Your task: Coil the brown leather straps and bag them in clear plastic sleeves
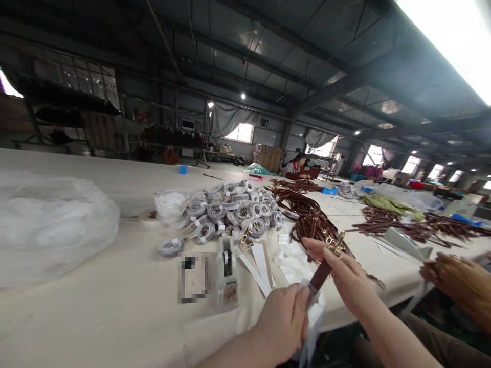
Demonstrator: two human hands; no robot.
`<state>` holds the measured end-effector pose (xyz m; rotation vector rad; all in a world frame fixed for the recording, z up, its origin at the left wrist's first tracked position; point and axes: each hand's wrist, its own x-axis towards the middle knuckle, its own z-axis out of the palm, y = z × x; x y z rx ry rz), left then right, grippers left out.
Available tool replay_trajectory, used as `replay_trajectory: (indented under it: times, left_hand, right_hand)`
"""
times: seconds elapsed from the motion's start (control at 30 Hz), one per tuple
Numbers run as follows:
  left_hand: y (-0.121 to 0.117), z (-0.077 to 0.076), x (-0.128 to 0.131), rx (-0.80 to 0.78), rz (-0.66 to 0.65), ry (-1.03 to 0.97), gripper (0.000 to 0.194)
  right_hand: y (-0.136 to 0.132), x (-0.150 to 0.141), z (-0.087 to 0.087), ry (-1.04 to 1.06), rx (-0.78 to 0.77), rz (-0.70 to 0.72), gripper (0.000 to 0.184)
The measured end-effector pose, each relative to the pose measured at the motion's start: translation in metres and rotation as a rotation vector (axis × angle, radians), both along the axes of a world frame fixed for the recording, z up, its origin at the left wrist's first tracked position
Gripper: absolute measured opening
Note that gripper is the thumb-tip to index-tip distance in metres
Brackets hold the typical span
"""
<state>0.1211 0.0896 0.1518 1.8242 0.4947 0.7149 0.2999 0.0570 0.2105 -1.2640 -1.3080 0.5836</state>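
Observation:
My left hand is closed around a brown leather strap and the thin white wrapping on its lower part. My right hand is at the strap's upper end, its fingers fairly straight and the strap pinched between them. Gold-coloured metal fittings stick out above those fingers. Just beyond my hands lies a heap of brown straps with metal clasps. Coiled straps in grey wrapping form a pile left of that heap.
A tape dispenser stands beside a blurred flat item. White paper strips and white sheets lie nearby. A large clear plastic bag covers the table's left. A co-worker's hands are at right; another person sits across the table.

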Motion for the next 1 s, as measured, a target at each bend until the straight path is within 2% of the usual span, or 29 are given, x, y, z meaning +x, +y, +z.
replay_trajectory:
  times: [0.1,0.2,0.33,0.43,0.57,0.67,0.73,0.83,0.9,1.0]
  left_hand:
    - [0.002,0.007,0.002,0.017,-0.005,0.001,0.051]
    - [0.005,0.021,0.007,0.034,-0.019,-0.044,0.050]
    - [0.010,0.034,0.011,0.001,-0.037,-0.107,0.053]
    - [0.013,0.033,0.013,0.002,-0.046,-0.134,0.055]
    - [0.014,0.016,0.013,-0.078,-0.047,-0.154,0.053]
    - [0.011,-0.004,0.009,-0.197,-0.072,-0.178,0.050]
    - [0.008,-0.019,0.003,-0.289,-0.082,-0.212,0.049]
    - [0.003,-0.042,-0.012,-0.480,-0.030,-0.285,0.047]
    - [0.003,-0.058,-0.027,-0.624,0.025,-0.282,0.046]
    - [0.006,-0.081,-0.060,-0.744,0.100,-0.168,0.047]
  right_hand:
    - [0.006,0.007,0.010,0.104,0.012,-0.041,0.048]
    - [0.005,-0.001,0.019,-0.017,-0.026,-0.042,0.052]
    - [0.001,-0.017,0.020,-0.154,-0.003,-0.027,0.050]
    - [-0.002,-0.024,0.018,-0.194,-0.021,0.024,0.050]
    - [-0.003,-0.023,0.007,-0.231,-0.039,0.081,0.049]
    - [-0.005,-0.023,-0.024,-0.138,-0.125,0.135,0.049]
    - [-0.011,-0.031,-0.059,0.031,-0.231,0.194,0.054]
    - [-0.030,-0.057,-0.119,0.342,-0.386,0.358,0.066]
    - [-0.045,-0.077,-0.151,0.470,-0.458,0.447,0.055]
    - [-0.064,-0.091,-0.180,0.492,-0.571,0.425,0.049]
